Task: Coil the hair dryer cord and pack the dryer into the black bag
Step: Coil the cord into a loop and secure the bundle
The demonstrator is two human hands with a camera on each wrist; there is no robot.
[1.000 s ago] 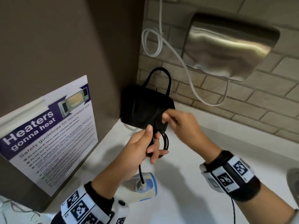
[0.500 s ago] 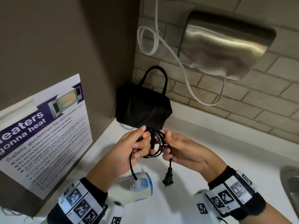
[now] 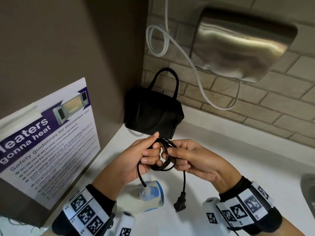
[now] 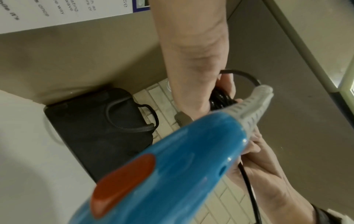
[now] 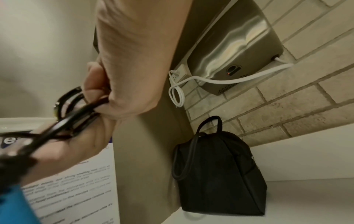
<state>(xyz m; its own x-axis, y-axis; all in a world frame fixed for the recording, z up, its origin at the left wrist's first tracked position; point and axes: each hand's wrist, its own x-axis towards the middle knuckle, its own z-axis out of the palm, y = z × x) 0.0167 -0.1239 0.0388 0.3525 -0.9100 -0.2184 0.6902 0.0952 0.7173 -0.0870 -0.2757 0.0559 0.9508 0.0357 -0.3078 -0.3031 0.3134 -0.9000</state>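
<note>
Both hands hold a small coil of black cord [image 3: 164, 155] above the white counter. My left hand [image 3: 144, 156] grips the coil's left side with its fingers curled round the loops. My right hand [image 3: 182, 155] pinches the right side. The plug [image 3: 180, 202] dangles below the right hand on a short free end. The white and blue hair dryer [image 3: 150, 195] lies under my left wrist, and its blue body [image 4: 172, 174] fills the left wrist view. The black bag [image 3: 153, 114] stands in the corner behind the hands, zipped, with handles up [image 5: 220, 171].
A brown partition with a microwave safety poster [image 3: 47, 140] walls off the left. A steel hand dryer [image 3: 242, 43] with a looping white cable [image 3: 196, 65] hangs on the brick wall above. A sink rim [image 3: 308, 191] shows at the right edge.
The right hand came down from near the bag to the coil and now pinches it. The cord's free end got shorter, and the plug now hangs below the right hand.
</note>
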